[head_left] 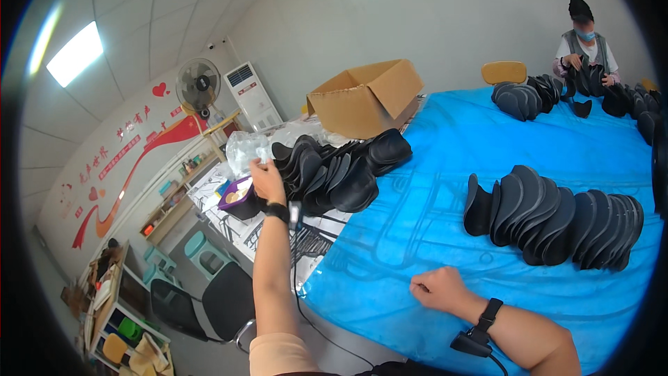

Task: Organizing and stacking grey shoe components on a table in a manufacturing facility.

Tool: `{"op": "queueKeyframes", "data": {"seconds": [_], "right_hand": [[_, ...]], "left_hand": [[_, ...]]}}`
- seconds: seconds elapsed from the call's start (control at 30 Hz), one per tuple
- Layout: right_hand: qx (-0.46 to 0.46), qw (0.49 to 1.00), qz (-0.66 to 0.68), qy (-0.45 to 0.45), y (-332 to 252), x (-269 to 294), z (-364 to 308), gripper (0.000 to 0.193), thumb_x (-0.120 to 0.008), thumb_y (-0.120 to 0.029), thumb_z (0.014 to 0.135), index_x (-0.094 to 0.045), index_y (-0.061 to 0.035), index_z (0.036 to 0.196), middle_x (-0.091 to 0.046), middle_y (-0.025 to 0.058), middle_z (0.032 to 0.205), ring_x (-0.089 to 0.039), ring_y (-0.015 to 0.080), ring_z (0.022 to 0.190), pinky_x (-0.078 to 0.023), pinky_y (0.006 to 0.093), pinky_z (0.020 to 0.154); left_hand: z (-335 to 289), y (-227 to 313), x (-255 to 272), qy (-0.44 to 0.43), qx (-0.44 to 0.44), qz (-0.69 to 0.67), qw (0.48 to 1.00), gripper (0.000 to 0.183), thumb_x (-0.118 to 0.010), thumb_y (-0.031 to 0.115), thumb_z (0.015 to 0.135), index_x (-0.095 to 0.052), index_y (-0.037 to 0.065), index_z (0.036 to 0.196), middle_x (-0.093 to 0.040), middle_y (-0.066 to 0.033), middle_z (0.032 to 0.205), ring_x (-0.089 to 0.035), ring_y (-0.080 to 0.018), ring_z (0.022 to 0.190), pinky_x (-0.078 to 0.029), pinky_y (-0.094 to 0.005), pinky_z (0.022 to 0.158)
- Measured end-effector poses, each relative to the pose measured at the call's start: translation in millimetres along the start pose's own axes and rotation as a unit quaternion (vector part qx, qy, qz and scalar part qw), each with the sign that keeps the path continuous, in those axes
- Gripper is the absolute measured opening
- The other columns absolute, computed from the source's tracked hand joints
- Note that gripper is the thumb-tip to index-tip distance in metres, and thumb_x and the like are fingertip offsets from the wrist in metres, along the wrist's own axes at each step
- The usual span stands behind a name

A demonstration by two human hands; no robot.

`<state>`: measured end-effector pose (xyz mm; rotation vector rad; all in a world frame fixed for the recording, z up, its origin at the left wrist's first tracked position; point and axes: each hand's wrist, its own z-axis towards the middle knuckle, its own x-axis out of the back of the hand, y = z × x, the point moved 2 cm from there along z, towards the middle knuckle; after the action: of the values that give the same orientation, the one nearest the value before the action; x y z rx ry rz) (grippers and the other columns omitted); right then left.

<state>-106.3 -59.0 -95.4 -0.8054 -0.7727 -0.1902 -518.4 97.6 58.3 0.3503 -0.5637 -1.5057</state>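
My left hand [268, 180] reaches out over the table's left end, fingertips drawn together beside a crumpled clear plastic bag [248, 152]. What the fingers pinch, if anything, is too small to make out. Just below that hand is a purple tub [239, 198] with pale pieces in it. Right of the hand, curved black pads [327, 174] lie in overlapping rows. My right hand [444, 290] rests curled in a loose fist on the blue table cover [417, 237], with nothing showing in it. Beyond it, a long row of nested curved black pads [553, 219] lies on the cover.
An open cardboard box [355, 108] stands at the back of the table. At the far right a masked person [586, 56] handles similar black pads. A black chair [233, 299] and green stools [205, 252] stand on the floor to the left. Cables run from both wrist straps.
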Motion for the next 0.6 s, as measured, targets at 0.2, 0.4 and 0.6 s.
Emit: {"op": "queueKeyframes", "data": {"seconds": [0.2,0.4,0.6], "right_hand": [[0.007,1.000,0.011,0.001,-4,1,1,0.020,-0.055,-0.024,0.084,-0.065,-0.0106,0.073,-0.064,0.0074,0.065,-0.063,0.0294,0.061,-0.049,0.0419,0.054],[-0.037,0.999,0.018,-0.027,1,1,-3,0.020,-0.054,-0.026,0.085,-0.067,-0.0123,0.077,-0.066,0.0061,0.069,-0.063,0.0292,0.063,-0.049,0.0421,0.056],[-0.011,0.999,0.033,-0.021,-5,-1,2,0.019,-0.055,-0.024,0.083,-0.068,-0.0132,0.074,-0.065,0.0073,0.065,-0.063,0.0297,0.059,-0.049,0.0418,0.054]], "left_hand": [[51,-43,-44,-0.275,0.201,-0.021,0.940,0.093,-0.059,0.073,0.072,-0.062,-0.010,0.114,-0.059,-0.0283,0.122,-0.055,-0.0368,0.118,-0.042,-0.0411,0.096],[31,-39,-73,-0.360,0.217,0.045,0.906,0.086,-0.066,0.064,0.070,-0.061,-0.008,0.118,-0.058,-0.0245,0.126,-0.052,-0.0324,0.123,-0.037,-0.0377,0.102],[59,-112,-83,-0.445,0.223,-0.045,0.866,0.071,-0.073,0.049,0.075,-0.063,-0.009,0.114,-0.062,-0.0217,0.121,-0.058,-0.0261,0.116,-0.040,-0.0338,0.096]]}}
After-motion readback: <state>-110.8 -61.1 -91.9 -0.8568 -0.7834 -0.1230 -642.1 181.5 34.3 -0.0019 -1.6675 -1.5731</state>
